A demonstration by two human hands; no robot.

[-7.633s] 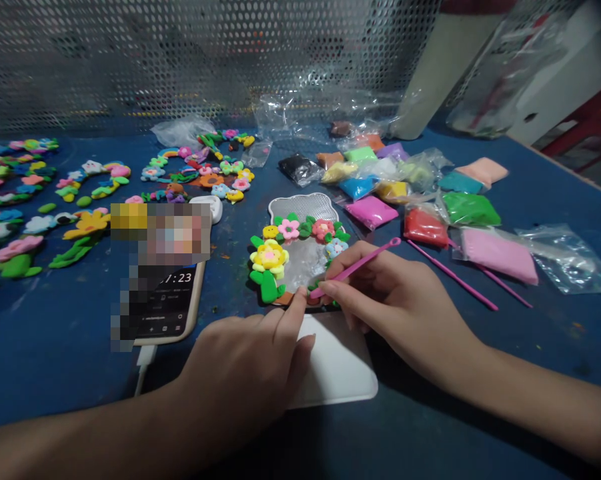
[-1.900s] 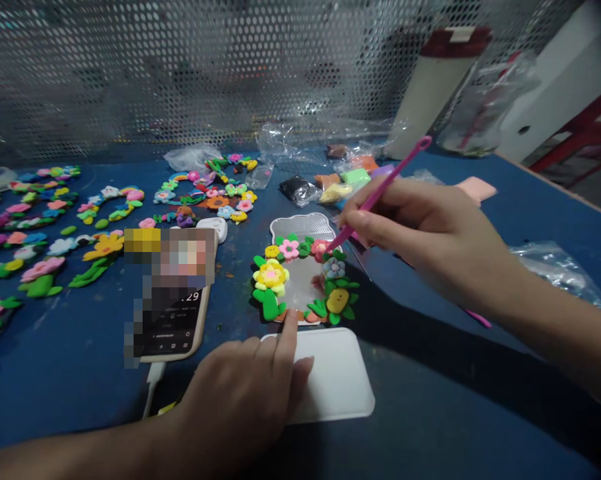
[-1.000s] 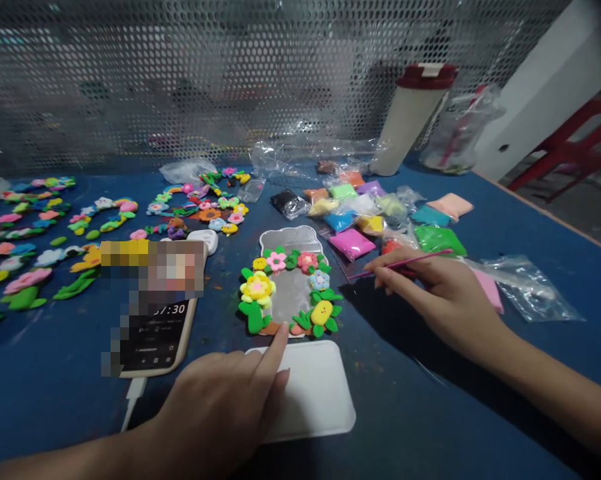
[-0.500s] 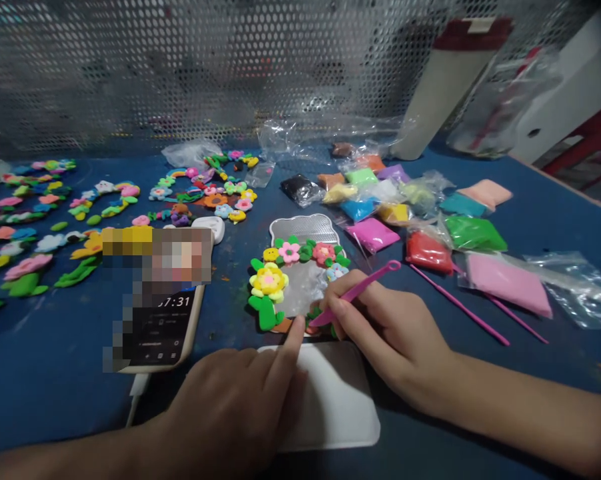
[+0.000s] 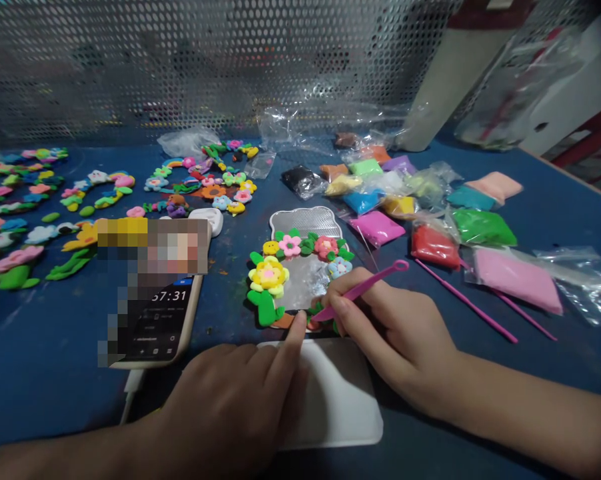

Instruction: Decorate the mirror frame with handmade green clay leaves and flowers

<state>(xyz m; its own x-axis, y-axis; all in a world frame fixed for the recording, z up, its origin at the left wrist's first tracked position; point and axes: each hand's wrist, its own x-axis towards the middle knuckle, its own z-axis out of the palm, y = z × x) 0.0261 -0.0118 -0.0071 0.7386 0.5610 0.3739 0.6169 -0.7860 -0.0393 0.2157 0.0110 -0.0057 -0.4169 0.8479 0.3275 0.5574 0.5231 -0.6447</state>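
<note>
A small mirror (image 5: pixel 300 285) ringed with clay flowers and leaves lies in front of me. Its border carries a yellow flower (image 5: pixel 269 274), a pink flower (image 5: pixel 289 245) and a coral flower (image 5: pixel 326 247). In a pinch, my right hand (image 5: pixel 395 330) holds a pink clay modelling tool (image 5: pixel 375 283), its pointed end down at the border's lower right; the fingers partly cover that corner. From the left, my left hand (image 5: pixel 235 393) stretches its index finger onto the brown clay (image 5: pixel 286 321) at the lower edge, other fingers bent. Beneath the hands lies a white flap (image 5: pixel 340 407).
A phone (image 5: pixel 163 327) on a cable lies left of the mirror, beside finished clay flower rings (image 5: pixel 213 190). Bagged coloured clay (image 5: pixel 378 228) and more pink tools (image 5: pixel 468 301) lie to the right. A tall bottle (image 5: pixel 453 80) stands behind, before a perforated metal panel (image 5: pixel 205 60).
The view has shifted slightly, moving the background a little. Both hands and the pink tool keep nearly the same place on the mirror's lower border.
</note>
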